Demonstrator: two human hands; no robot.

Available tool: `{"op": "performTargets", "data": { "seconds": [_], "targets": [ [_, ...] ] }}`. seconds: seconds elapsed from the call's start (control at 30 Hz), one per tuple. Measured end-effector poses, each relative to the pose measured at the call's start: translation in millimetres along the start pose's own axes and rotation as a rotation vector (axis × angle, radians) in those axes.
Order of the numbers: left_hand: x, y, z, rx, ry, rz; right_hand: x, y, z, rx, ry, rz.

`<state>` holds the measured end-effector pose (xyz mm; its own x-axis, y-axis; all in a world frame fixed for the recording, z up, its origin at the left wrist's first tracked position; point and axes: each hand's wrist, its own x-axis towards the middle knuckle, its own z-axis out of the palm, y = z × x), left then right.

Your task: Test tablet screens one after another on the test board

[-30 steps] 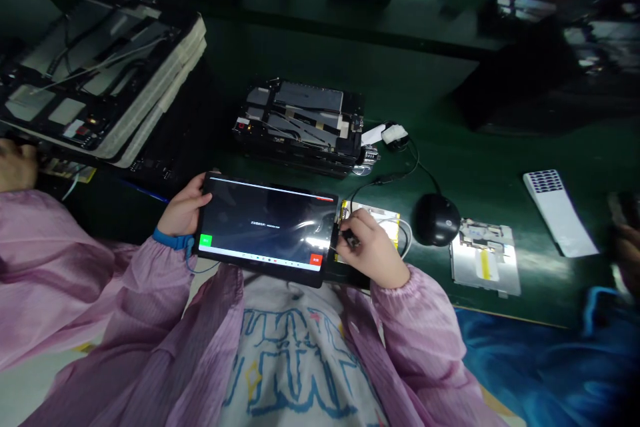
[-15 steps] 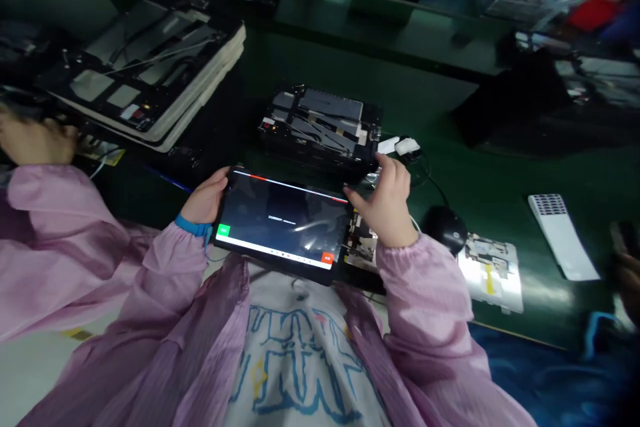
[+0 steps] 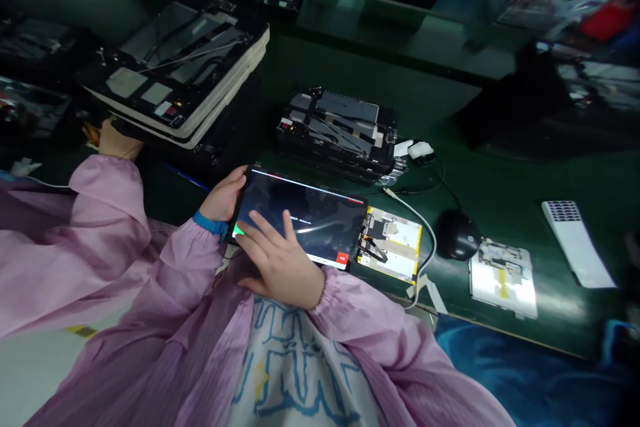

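A black tablet (image 3: 310, 213) with a lit dark screen lies at the near edge of the green bench (image 3: 450, 107). My left hand (image 3: 226, 195) grips its left edge, fingers wrapped round it. My right hand (image 3: 277, 260) lies flat on the screen with fingers spread, fingertips near the green button at the lower left. A red button shows at the screen's lower right. Just right of the tablet lies an open yellow-taped board (image 3: 393, 243) with a white cable (image 3: 420, 227) running from it.
A stack of opened tablets (image 3: 340, 127) sits behind, a larger stack (image 3: 185, 73) at the left. A black mouse (image 3: 457, 233), a silver board (image 3: 503, 277) and a white remote-like piece (image 3: 577, 243) lie right. Another person's hand (image 3: 117, 140) and pink sleeve (image 3: 107, 177) are at left.
My right hand has left the tablet's right side, where it was near the cable, and now rests spread on the screen. The left hand keeps its hold; the view shifted left.
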<state>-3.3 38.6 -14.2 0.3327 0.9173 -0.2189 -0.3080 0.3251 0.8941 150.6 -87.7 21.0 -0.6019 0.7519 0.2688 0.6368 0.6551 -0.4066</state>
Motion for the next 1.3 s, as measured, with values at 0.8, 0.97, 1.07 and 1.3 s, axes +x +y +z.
{"op": "performTargets", "data": {
  "seconds": [0.8, 0.97, 1.07, 1.3],
  "targets": [
    [0, 2, 1.8, -0.069, 0.033, -0.096, -95, 29, -13, -0.322, 0.047, 0.270],
    [1, 3, 0.2, -0.059, 0.030, -0.119, -96, 31, -13, -0.302, 0.059, 0.283],
    [2, 3, -1.3, -0.055, 0.029, -0.129, -97, 32, -12, -0.294, 0.044, 0.276],
    [3, 2, -1.9, -0.040, 0.007, -0.100, -106, 42, -30, -0.165, 0.350, 0.350]
  ]
}}
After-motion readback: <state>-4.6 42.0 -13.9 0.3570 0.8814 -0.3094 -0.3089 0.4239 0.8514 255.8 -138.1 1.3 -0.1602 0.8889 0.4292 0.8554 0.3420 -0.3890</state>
